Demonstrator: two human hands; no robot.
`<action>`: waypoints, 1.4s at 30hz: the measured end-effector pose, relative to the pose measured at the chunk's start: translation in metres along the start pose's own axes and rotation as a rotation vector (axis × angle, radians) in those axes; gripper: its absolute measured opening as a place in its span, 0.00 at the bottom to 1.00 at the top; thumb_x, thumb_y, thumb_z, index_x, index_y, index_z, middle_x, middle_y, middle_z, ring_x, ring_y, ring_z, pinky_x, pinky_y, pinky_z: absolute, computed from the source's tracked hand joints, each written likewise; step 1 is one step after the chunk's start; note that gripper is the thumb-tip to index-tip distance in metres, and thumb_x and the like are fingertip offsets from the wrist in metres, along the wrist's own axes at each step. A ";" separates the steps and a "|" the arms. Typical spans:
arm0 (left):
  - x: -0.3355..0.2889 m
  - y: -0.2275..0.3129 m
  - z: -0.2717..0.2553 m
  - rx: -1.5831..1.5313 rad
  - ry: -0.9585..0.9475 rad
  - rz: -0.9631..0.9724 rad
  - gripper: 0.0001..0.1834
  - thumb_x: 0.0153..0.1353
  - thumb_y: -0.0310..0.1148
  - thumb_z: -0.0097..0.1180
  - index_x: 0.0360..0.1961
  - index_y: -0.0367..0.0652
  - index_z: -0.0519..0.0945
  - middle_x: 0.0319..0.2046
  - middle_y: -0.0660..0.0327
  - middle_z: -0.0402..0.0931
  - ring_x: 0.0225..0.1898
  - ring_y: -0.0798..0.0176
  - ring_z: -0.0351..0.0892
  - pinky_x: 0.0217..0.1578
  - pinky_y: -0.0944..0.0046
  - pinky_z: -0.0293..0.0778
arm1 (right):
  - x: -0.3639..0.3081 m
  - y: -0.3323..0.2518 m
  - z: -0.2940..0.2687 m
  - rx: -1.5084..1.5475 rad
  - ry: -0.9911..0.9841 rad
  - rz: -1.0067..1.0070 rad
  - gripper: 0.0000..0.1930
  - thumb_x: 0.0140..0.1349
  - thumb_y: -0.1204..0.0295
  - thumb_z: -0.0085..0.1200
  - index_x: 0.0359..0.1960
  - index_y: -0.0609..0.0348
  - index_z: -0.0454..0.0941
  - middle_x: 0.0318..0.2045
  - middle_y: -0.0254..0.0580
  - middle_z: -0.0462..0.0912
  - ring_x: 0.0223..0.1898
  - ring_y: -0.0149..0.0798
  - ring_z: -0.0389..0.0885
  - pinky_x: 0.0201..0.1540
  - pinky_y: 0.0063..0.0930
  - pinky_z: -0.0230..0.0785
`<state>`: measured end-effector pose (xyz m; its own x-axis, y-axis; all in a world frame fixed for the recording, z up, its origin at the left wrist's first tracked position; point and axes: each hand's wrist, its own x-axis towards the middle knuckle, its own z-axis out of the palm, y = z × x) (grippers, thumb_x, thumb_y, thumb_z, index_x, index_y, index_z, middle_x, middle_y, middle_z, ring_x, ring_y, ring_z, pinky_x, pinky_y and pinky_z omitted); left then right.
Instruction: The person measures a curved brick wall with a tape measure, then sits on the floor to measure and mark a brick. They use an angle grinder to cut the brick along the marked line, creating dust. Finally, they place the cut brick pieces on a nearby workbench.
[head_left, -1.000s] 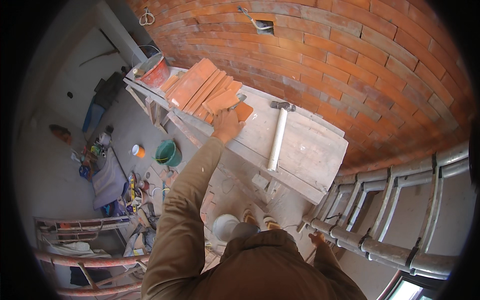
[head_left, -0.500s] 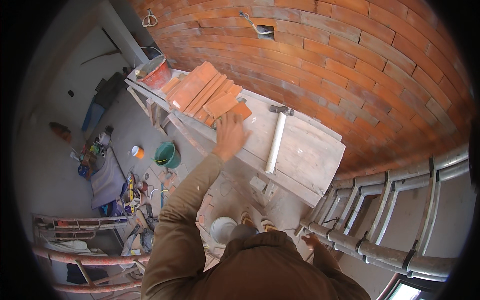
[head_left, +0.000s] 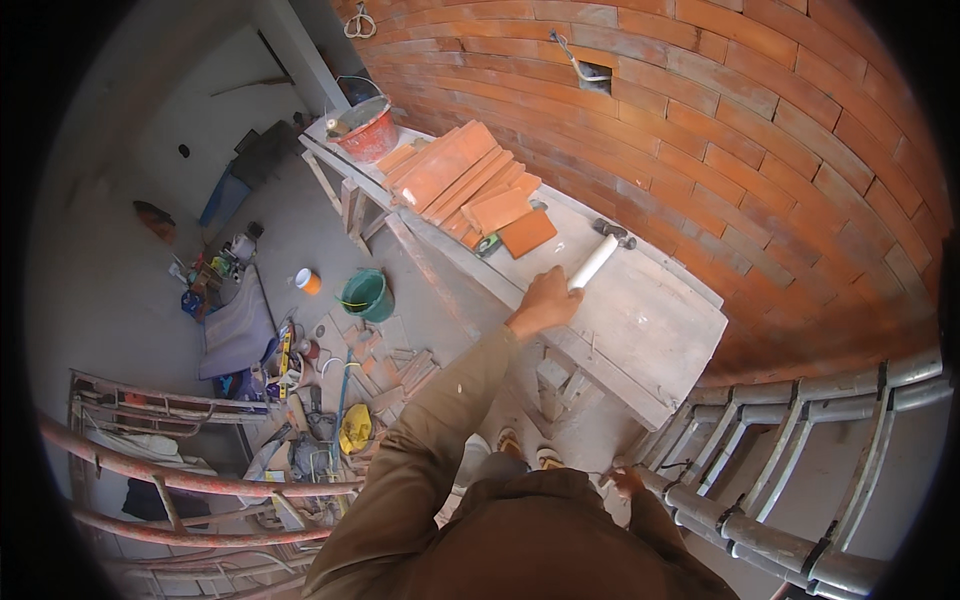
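My left hand (head_left: 548, 302) is closed round the lower end of the white handle of a hammer (head_left: 596, 262). The hammer lies on the pale wooden plank bench (head_left: 655, 330), its dark head toward the brick wall. Left of that hand, thin orange bricks (head_left: 450, 175) are stacked at a slant, with a single flat brick (head_left: 528, 233) in front of them. A small green and dark object (head_left: 488, 245) sits beside it at the bench edge. Low down, my right hand (head_left: 628, 482) is beside the metal ladder (head_left: 700, 500); its fingers are too small and partly hidden to read.
A red bucket (head_left: 366, 130) stands at the bench's far left end. Behind rises the brick wall (head_left: 720, 120) with a wire-filled box hole. On the floor are a green bucket (head_left: 367, 296), an orange and white container (head_left: 308, 281), broken bricks and clutter. Rusty scaffold tubes (head_left: 200, 480) cross lower left.
My left hand has moved right, from beside the bricks to the hammer handle, and closed on it. The view has shifted, so the bench appears farther right.
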<state>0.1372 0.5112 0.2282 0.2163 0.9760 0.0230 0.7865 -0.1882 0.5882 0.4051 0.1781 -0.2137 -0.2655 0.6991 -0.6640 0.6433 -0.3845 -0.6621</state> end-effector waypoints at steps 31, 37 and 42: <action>-0.049 -0.053 -0.111 0.292 0.702 0.407 0.38 0.55 0.42 0.68 0.62 0.31 0.68 0.66 0.39 0.63 0.72 0.39 0.53 0.68 0.40 0.51 | 0.014 -0.074 -0.010 0.087 -0.203 0.024 0.33 0.67 0.39 0.46 0.52 0.58 0.82 0.43 0.47 0.84 0.42 0.45 0.83 0.43 0.37 0.80; -0.185 0.025 -0.096 -0.091 0.764 0.541 0.40 0.62 0.51 0.62 0.64 0.31 0.66 0.66 0.36 0.62 0.69 0.26 0.56 0.66 0.35 0.54 | 0.033 -0.288 -0.003 0.398 -0.500 -0.344 0.36 0.73 0.43 0.38 0.68 0.62 0.66 0.64 0.44 0.71 0.65 0.39 0.67 0.67 0.31 0.58; -0.232 -0.065 -0.015 0.169 0.626 0.325 0.40 0.63 0.56 0.57 0.63 0.30 0.67 0.67 0.34 0.59 0.71 0.29 0.52 0.68 0.32 0.47 | 0.050 -0.410 0.020 1.086 -0.812 -0.499 0.35 0.76 0.45 0.30 0.70 0.62 0.62 0.70 0.44 0.63 0.69 0.43 0.61 0.69 0.37 0.54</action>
<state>0.0272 0.2990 0.1966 0.1229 0.7379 0.6636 0.8283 -0.4446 0.3410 0.1136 0.3584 0.0175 -0.8598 0.5076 -0.0553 -0.3915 -0.7249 -0.5668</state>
